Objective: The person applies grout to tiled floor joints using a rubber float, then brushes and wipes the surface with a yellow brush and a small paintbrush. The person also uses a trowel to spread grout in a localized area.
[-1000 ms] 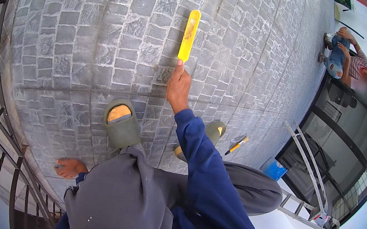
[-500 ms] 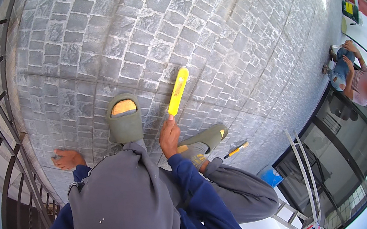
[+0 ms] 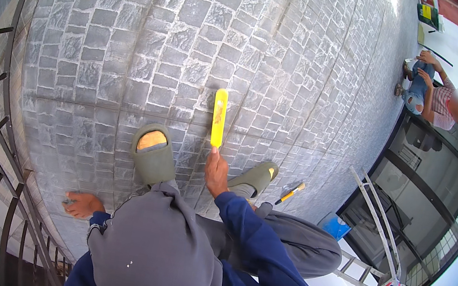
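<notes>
My right hand [image 3: 217,172] grips the near end of a long, narrow yellow tool [image 3: 219,119] with a rounded far tip and brownish stains. It lies along the grey stone-patterned floor [image 3: 180,54], pointing away from me; its underside is hidden, so I cannot tell its kind. To the left, my left hand [image 3: 82,205] rests low on the floor near the railing, fingers reaching outward; a small greyish patch shows by its fingertips. Between the hands is my left foot in an olive slide sandal [image 3: 155,159]. Right of the tool is the other sandal [image 3: 256,179].
A paintbrush [image 3: 291,193] with a yellow handle lies right of my right foot. Beyond are a blue container [image 3: 336,227] and a metal ladder [image 3: 381,220]. A dark metal railing [image 3: 11,153] curves along the left. Another person [image 3: 430,92] sits at the far right by a dark-framed glass door.
My right hand and the yellow tool have shifted slightly toward me, and the tool stands straighter. The view has tilted a little. My left hand stays at about the same place.
</notes>
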`<state>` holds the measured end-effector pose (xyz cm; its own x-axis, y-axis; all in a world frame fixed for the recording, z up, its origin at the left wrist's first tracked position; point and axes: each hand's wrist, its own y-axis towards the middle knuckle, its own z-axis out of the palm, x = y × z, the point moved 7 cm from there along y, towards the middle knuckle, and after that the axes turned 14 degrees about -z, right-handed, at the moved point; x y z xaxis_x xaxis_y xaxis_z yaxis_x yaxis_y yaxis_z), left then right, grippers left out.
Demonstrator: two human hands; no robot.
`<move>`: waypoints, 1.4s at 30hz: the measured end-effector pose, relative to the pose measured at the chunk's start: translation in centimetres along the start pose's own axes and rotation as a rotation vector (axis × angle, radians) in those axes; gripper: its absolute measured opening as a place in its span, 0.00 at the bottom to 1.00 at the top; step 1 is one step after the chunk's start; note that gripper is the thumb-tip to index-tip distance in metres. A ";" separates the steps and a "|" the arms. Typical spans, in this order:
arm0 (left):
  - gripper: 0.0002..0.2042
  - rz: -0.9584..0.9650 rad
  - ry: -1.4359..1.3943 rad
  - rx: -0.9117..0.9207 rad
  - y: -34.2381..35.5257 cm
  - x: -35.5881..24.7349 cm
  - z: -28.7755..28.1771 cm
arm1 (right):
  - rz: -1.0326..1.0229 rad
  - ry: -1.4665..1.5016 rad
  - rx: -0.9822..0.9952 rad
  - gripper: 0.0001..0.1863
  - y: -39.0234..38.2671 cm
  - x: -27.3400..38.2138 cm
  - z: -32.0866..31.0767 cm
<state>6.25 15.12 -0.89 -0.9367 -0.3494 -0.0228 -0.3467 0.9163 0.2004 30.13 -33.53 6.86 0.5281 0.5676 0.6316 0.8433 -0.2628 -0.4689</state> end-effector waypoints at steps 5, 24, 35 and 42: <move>0.32 0.049 -0.047 -0.041 -1.1 -1.8 -1.9 | 0.140 0.115 -0.052 0.36 0.7 -0.5 1.2; 0.30 0.029 -0.084 0.013 -0.2 -0.7 -0.9 | 0.038 0.130 -0.090 0.38 1.5 -0.2 1.9; 0.28 0.059 -0.164 0.024 -0.5 0.1 -0.9 | 0.046 0.444 -0.040 0.32 28.9 15.1 -10.1; 0.27 0.075 -0.137 0.069 -0.8 0.8 -0.6 | -0.271 0.016 -0.028 0.27 20.3 10.4 -14.7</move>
<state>5.86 13.96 -0.48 -0.9563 -0.2542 -0.1448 -0.2740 0.9516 0.1392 54.24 -44.48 12.97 0.2844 0.6075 0.7417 0.9563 -0.1247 -0.2645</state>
